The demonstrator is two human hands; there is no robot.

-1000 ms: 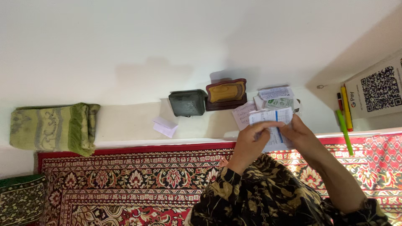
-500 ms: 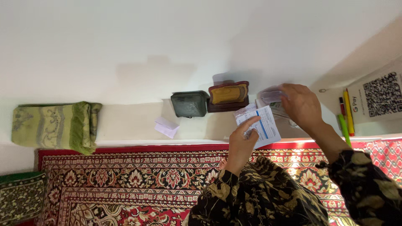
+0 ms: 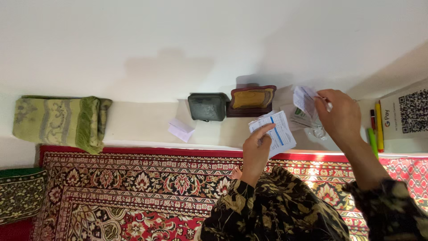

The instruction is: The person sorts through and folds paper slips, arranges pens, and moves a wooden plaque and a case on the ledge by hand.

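Printed paper slip (image 3: 275, 132), flat and rectangular, we are pinching in our left hand (image 3: 257, 149); our right hand (image 3: 339, 117) is gripping crumpled receipts (image 3: 304, 100).

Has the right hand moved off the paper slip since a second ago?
Yes. The right hand has left the paper slip, which stays in the left hand, and has gone right and up toward the pens, now pinching another small paper.

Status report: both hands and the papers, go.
Left hand grips a printed sheet. Right hand pinches a small slip over the paper pile. Dark pouch and brown case sit apart, left.
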